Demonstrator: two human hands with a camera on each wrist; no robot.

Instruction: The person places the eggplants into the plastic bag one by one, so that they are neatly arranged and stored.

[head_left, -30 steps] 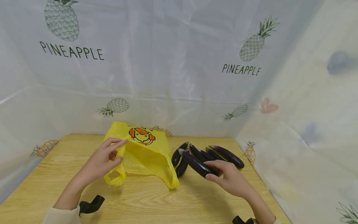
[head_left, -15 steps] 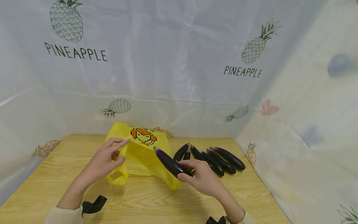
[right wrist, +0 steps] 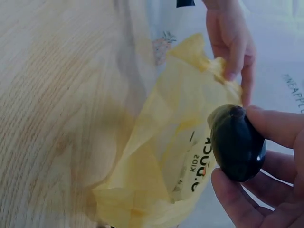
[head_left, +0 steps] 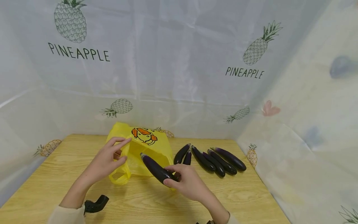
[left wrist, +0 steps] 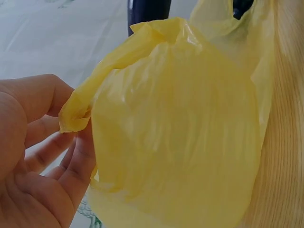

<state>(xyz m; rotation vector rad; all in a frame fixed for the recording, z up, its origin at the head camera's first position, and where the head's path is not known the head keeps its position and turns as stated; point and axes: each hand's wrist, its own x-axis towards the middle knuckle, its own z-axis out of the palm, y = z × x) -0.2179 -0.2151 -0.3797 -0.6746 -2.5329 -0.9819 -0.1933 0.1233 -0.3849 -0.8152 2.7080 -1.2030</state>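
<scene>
My right hand (head_left: 185, 182) grips a dark purple eggplant (head_left: 155, 169) near its rounded end. Its stem end points up and left, overlapping the mouth of a yellow plastic bag (head_left: 165, 143) in the head view. From the right wrist, the eggplant (right wrist: 237, 145) shows end-on between thumb and fingers. My left hand (head_left: 107, 158) holds the bag's left edge by its handle, thumb and index finger spread apart. In the left wrist view the bunched yellow plastic (left wrist: 78, 107) lies against those fingers. A duck face is printed on the bag, whose mouth gapes toward me.
Several more eggplants (head_left: 229, 157) lie fanned out on the wooden table (head_left: 134, 202), right of the bag. Behind and beside the table hangs a pale pineapple-print sheet (head_left: 179, 62). A black wrist mount (head_left: 96, 203) sits by my left sleeve.
My right hand has carried the eggplant leftward from above the other eggplants to the bag's mouth. The left hand stays at the bag's edge, and the head view shifts slightly.
</scene>
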